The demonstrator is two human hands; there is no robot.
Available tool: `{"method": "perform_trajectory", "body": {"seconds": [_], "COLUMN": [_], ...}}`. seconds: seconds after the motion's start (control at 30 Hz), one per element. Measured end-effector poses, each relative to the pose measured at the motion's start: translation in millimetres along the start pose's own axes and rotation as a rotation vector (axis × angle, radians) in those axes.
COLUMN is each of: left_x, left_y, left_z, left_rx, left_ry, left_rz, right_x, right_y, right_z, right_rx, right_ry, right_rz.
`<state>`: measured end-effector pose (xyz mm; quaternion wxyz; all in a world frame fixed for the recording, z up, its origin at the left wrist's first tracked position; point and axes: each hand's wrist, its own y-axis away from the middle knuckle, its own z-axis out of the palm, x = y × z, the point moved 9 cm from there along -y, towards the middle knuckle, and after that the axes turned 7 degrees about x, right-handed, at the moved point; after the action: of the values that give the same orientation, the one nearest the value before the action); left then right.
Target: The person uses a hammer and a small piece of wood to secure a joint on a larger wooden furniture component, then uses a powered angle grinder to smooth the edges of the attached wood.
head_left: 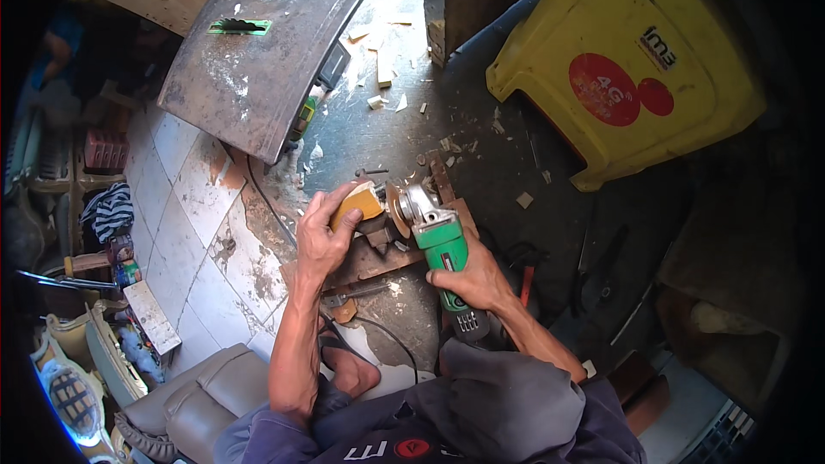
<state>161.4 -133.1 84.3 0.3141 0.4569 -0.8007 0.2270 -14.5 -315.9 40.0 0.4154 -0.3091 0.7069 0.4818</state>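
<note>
My left hand (319, 239) is closed around a yellow-orange block (359, 203) with a pale upper face; its material is unclear. In my right hand (478, 278) is a green angle grinder (443, 242), gripped by its body with the metal head away from me. The grinder's brownish disc (398, 210) stands at the block's right end; I cannot tell whether they touch. Below the block sits a dark metal piece (376, 235), partly hidden, on a wooden board (378, 267).
A saw table (249, 77) with its blade (241, 27) poking through stands at the far left. A yellow plastic stool (636, 103) lies at the far right. Wood scraps (384, 70) litter the floor. A black cord (268, 204) crosses the tiles (209, 215). A grey padded seat (223, 388) is near left.
</note>
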Motion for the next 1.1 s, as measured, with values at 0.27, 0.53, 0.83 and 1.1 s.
{"method": "perform_trajectory", "body": {"seconds": [0.27,0.53,0.83,1.1], "left_x": [2,0,-37,-18], "left_y": [1,3,-1,-9], "left_z": [0,3,5,-2], "left_rx": [0.004,-0.071,-0.121,-0.286], "left_ry": [-0.005,-0.004,0.358,0.194], "left_rz": [0.003,-0.056,-0.233,-0.185], "right_x": [-2,2,4,-14], "right_y": [2,6,10,4], "right_z": [0,-1,-19,-17], "right_rx": [-0.023,-0.035,0.057,0.123], "right_ry": [-0.058,-0.002,0.028,0.103], "right_rz": [0.021,0.043,0.119,0.096]}}
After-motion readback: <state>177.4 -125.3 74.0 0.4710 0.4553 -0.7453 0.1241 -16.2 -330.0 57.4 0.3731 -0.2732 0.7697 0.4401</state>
